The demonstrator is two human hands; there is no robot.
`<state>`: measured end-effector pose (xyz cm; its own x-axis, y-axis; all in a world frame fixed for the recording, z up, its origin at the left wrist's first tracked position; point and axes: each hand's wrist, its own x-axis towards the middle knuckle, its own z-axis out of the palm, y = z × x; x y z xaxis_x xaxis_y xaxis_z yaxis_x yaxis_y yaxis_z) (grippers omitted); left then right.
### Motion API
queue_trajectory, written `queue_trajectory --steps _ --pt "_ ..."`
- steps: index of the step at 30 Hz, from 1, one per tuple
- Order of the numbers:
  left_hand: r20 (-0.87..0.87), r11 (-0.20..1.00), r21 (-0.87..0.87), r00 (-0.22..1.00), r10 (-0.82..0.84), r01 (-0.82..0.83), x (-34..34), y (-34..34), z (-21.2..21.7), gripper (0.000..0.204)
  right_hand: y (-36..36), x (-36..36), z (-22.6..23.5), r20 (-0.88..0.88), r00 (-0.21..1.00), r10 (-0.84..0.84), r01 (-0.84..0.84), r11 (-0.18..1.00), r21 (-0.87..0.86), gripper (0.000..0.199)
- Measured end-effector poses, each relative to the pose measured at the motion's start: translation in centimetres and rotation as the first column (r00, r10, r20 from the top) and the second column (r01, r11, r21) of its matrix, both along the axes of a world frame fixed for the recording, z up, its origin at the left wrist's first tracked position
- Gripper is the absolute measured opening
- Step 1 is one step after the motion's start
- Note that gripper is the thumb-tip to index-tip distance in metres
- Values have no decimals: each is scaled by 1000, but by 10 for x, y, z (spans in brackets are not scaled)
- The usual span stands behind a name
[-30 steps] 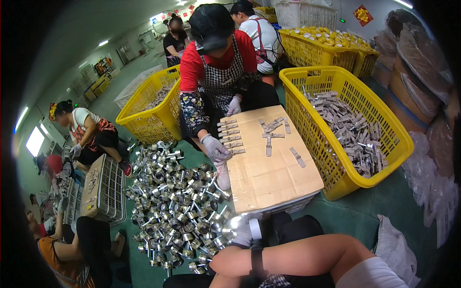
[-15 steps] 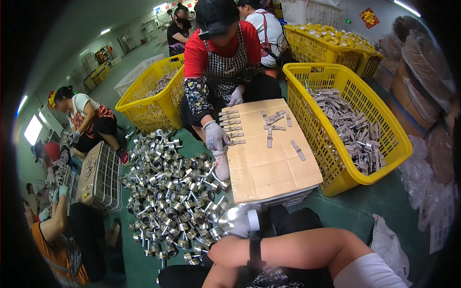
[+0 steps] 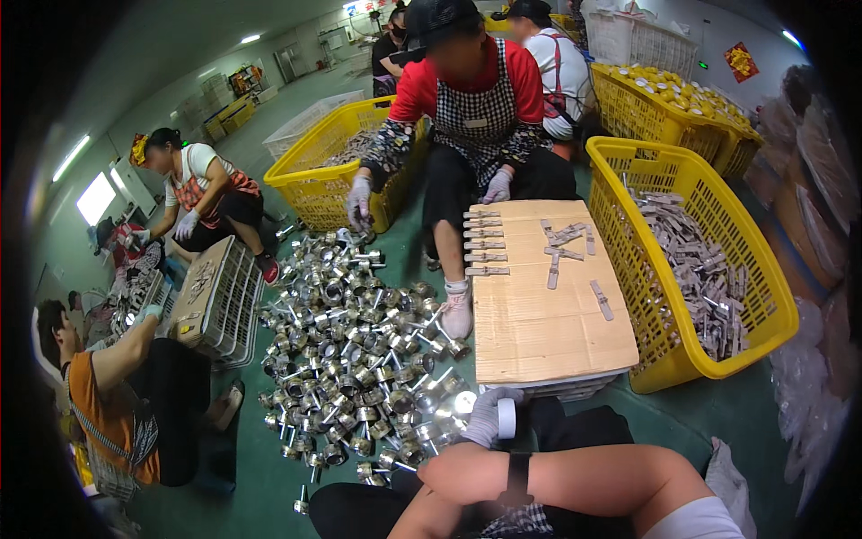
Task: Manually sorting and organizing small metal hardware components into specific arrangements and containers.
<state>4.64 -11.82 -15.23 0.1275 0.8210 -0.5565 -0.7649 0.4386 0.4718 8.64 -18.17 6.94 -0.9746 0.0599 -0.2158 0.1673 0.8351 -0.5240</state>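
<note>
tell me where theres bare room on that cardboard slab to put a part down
The near half of the cardboard slab is bare, from the lone metal strip down to the edge by the gloved hand. The far end is crowded: a row of strips on its left, loose ones beside them. The floor to the left is packed with metal fittings.

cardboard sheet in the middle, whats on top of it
On the cardboard sheet lie flat grey metal pieces: a neat row along its left edge, loose ones nearer the yellow basket. What supports the sheet is mostly covered.
</note>
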Motion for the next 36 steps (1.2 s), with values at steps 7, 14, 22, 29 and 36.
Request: queue_trajectory --steps 7,14,22,29,36 --pt "-139 998 66 990 -10 19 6 -4 21 13 -1 1 4 76 997 -14 16 999 -33 28" --pt "-38 1000 16 999 17 -16 3 3 8 14 6 0 4 46 997 61 -60 998 -19 30" --pt "-274 979 201 962 21 35 6 -7 12 15 5 1 -10 102 994 41 -44 999 31 28" --pt "-83 999 43 996 -18 22 -2 -2 -8 14 -2 5 -16 -48 998 -28 27 1000 -14 17" --pt "-49 995 34 995 -89 91 3 4 -9 12 6 6 -31 -35 999 -7 6 1000 -15 21"
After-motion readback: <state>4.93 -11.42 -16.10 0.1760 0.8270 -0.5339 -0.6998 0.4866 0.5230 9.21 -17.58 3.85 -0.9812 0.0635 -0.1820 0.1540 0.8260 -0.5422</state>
